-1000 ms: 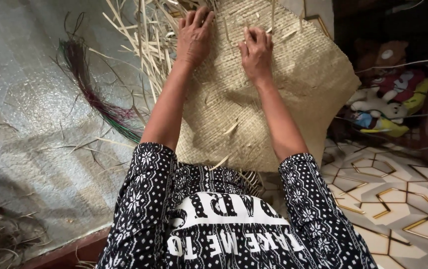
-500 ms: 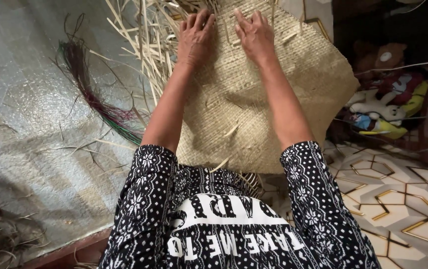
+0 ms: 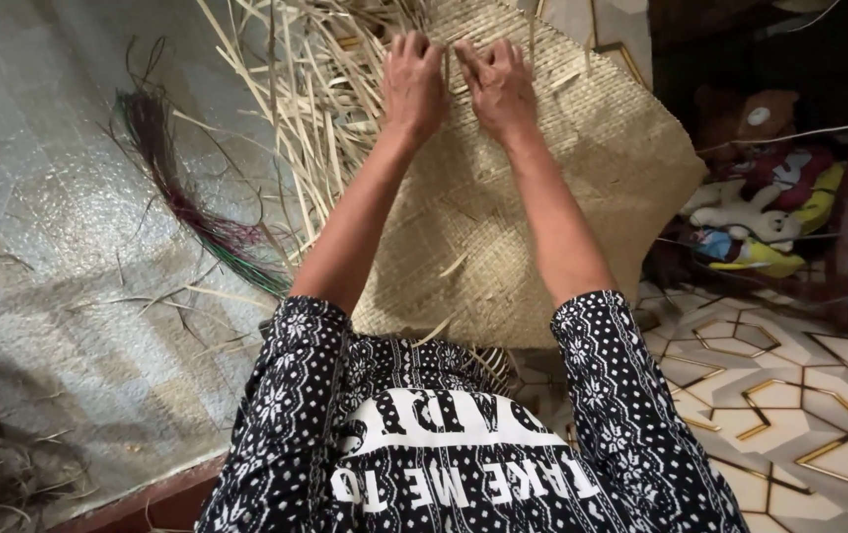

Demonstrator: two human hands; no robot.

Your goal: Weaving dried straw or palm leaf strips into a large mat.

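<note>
Straw mat under both hands, left hand beside right hand

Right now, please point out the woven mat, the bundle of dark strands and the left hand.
woven mat [image 3: 503,227]: head view, bare middle of the weave.
bundle of dark strands [image 3: 162,163]: head view, middle of the bundle.
left hand [image 3: 414,84]: head view, back of the hand.

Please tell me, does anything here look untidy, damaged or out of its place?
Nothing looks damaged. Both hands, left hand and right hand, rest on the woven mat. Loose pale strips fan out untidily from its unfinished edge, and a bundle of dark dyed strands lies scattered on the floor.
</note>
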